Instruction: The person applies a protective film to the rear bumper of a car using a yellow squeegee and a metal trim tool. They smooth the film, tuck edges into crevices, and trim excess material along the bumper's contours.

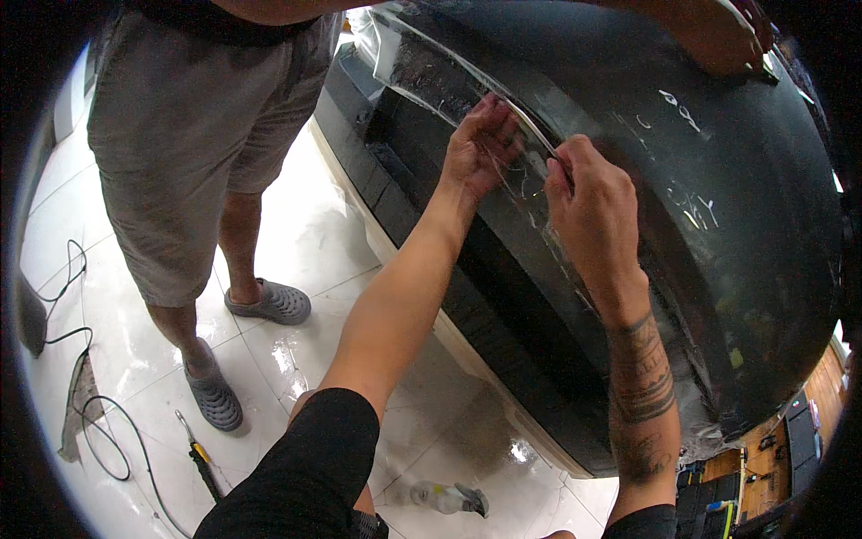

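A glossy black car body panel [718, 234] fills the right half, covered with a clear wet film [422, 63]. My left hand [480, 148] lies flat on the film, fingers spread, pressing near a seam. Just to its right my right hand [593, 211] is closed around a thin tool [539, 139] whose tip touches the film's edge at that seam. What kind of tool it is I cannot tell.
Another person in grey shorts [189, 135] and grey clogs [269, 303] stands at the left on wet white tiles; their hand [718, 36] rests on the panel's top. A black cable [81, 359], a yellow-handled tool [202, 463] and a spray bottle [449, 497] lie on the floor.
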The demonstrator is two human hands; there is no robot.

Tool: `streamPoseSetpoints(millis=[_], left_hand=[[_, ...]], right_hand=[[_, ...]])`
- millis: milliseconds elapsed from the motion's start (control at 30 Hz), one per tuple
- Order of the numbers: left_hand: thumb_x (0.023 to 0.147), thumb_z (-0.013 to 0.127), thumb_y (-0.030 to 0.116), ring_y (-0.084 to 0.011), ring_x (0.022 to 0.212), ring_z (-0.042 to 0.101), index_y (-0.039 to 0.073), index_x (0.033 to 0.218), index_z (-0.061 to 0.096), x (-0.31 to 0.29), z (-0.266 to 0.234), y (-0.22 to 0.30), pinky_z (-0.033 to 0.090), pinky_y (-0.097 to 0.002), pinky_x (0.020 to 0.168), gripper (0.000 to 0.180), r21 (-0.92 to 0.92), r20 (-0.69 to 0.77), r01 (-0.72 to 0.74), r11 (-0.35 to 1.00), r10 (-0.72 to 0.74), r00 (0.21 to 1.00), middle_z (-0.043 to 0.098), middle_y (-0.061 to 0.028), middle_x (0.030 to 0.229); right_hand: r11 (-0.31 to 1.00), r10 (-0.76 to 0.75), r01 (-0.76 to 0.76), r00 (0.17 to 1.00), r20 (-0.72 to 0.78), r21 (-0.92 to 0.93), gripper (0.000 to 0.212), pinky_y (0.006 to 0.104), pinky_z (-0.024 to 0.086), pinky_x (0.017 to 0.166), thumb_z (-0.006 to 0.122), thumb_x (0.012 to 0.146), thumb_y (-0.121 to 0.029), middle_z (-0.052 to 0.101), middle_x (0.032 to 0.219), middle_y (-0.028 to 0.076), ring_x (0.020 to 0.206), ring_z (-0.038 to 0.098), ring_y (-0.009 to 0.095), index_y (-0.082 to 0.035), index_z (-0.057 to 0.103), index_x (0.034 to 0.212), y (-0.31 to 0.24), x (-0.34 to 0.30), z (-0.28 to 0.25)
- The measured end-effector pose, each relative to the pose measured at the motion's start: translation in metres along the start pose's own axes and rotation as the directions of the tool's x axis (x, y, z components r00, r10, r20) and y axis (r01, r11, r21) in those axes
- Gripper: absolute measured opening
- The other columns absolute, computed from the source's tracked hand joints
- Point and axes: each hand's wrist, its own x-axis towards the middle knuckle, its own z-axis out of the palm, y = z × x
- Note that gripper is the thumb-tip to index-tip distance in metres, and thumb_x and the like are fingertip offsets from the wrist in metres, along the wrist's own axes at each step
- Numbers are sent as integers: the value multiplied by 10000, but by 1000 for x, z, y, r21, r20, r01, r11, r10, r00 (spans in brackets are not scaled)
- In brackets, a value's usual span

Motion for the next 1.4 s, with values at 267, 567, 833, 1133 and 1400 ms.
streamPoseSetpoints(millis=[267, 567, 833, 1133, 1400], left_hand=[[920, 662, 186, -156, 914, 673, 147, 997, 657, 5, -4, -5, 547, -358, 778, 86, -1, -40, -51, 999, 51, 998, 699, 5, 939], [936, 638, 189, -152, 878, 679, 133, 1003, 662, 5, -13, -3, 555, -343, 768, 91, -28, 34, -27, 999, 28, 999, 706, -18, 939], [947, 620, 208, -162, 881, 680, 122, 1045, 646, 3, -14, -4, 555, -347, 781, 133, -29, 104, -28, 999, 31, 994, 701, -23, 943], [953, 603, 224, -187, 909, 689, 92, 1101, 637, 5, -21, -3, 560, -353, 797, 201, -71, 134, -40, 997, 49, 990, 705, -42, 965], [934, 627, 234, -188, 890, 690, 82, 1094, 644, 0, -12, -5, 559, -339, 787, 222, -54, 52, -66, 996, 69, 996, 707, -44, 949]], right_hand=[[960, -159, 153, 987, -10, -235, 55, 389, 565, 661, 575, 863, -83, 620, 865, 140, 752, 667, 313, -35, 568, 889, -2, 19, 26], [931, -98, 103, 995, 33, -349, 27, 380, 580, 631, 567, 850, -61, 633, 854, 147, 756, 688, 311, -36, 574, 859, -13, 30, 31], [926, -70, 80, 997, 41, -370, 36, 382, 581, 629, 563, 861, -74, 636, 852, 144, 762, 693, 311, -41, 573, 852, -13, 32, 31], [930, -45, 52, 999, 27, -363, 85, 405, 580, 654, 575, 873, -113, 643, 862, 145, 758, 693, 332, -43, 613, 842, -18, 34, 29], [936, -10, 16, 1000, 19, -352, 140, 418, 579, 671, 576, 878, -125, 652, 861, 151, 761, 694, 343, -39, 648, 796, -19, 35, 33]])
